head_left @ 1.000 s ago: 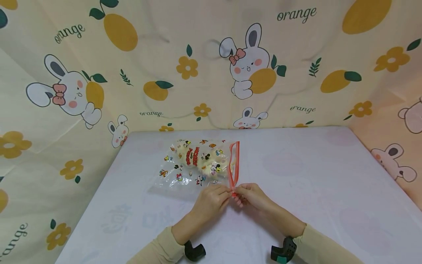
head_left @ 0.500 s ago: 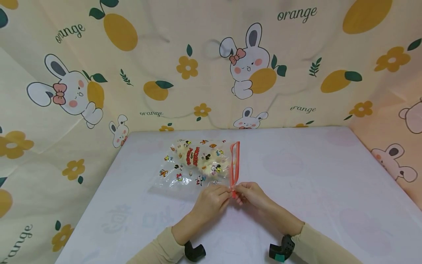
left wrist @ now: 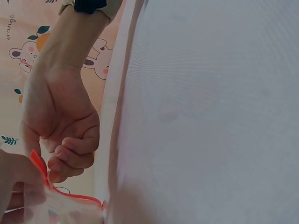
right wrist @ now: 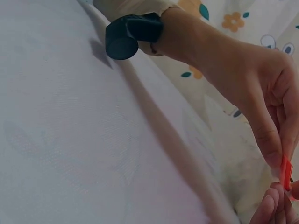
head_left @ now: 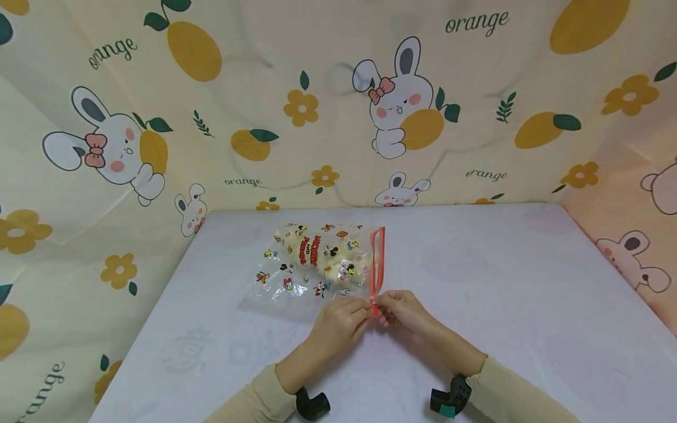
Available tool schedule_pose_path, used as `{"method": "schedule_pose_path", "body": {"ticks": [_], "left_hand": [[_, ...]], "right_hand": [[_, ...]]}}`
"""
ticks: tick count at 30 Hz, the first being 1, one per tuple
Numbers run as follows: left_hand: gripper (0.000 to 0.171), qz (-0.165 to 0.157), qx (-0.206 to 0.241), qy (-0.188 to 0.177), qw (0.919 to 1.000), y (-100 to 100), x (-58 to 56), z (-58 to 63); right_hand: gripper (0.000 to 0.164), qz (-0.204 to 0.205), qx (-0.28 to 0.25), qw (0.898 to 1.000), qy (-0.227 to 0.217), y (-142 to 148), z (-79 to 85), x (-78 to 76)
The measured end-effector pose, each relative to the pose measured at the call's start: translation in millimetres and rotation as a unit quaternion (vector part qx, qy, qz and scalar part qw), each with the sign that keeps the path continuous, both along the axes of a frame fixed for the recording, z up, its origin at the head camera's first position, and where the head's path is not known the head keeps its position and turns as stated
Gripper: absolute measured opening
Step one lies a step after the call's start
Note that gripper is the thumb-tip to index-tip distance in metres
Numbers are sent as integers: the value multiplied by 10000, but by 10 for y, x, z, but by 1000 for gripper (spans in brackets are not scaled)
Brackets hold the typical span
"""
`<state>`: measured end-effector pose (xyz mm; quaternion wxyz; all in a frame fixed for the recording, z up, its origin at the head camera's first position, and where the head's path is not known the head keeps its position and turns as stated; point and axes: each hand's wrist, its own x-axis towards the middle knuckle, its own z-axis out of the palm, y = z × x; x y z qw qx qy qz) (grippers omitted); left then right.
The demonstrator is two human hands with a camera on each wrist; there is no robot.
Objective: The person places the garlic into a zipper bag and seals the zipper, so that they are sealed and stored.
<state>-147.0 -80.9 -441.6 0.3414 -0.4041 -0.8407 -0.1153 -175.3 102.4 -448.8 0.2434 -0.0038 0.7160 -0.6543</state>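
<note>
A clear zip bag (head_left: 288, 286) with small cartoon prints lies on the table, its red-edged mouth (head_left: 381, 252) turned to the right. Something pale and cream-coloured shows through the plastic, its kind unclear. The two red edges stand slightly apart along the middle of the mouth. At the near end of this mouth, my left hand (head_left: 341, 323) pinches the bag's corner. Right beside it, my right hand (head_left: 407, 312) pinches the red strip between thumb and forefinger, the other fingers curled. In the right wrist view the red strip (right wrist: 286, 173) sits between the fingertips of both hands.
A white cloth covers the table (head_left: 502, 294). Behind it and along both sides hangs a cream curtain (head_left: 328, 59) printed with rabbits and oranges. Black camera mounts (head_left: 312, 404) sit at both wrists.
My right hand and wrist have shifted very slightly away from me and to the left. The left hand and the bag stay nearly where they were.
</note>
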Motion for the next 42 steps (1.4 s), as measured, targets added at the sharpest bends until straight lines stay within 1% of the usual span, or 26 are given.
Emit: {"method": "schedule_pose_path", "body": {"ticks": [6,13,19,33,39,42], "left_hand": [[13,-9,74,-33,10000,-10,8,-4],[15,-28,76,-27,10000,-10,8,-23],[14,-36,43,-53,10000,-6,20,-18],[15,-47,11,96,9999,-7,23,-45],[14,5,235,27,9997,1,46,-43],[14,34,394,-39,9992,7,63,-51]], "right_hand": [[22,-59,34,10000,70,-19,26,-15],[22,-29,20,9999,167,-4,34,-46],[24,-138,64,9998,122,5,22,-98],[24,-147,266,9992,243,-5,48,-181],[24,-194,169,9995,206,0,25,-212],[24,-210,232,9992,253,3,17,-238]]}}
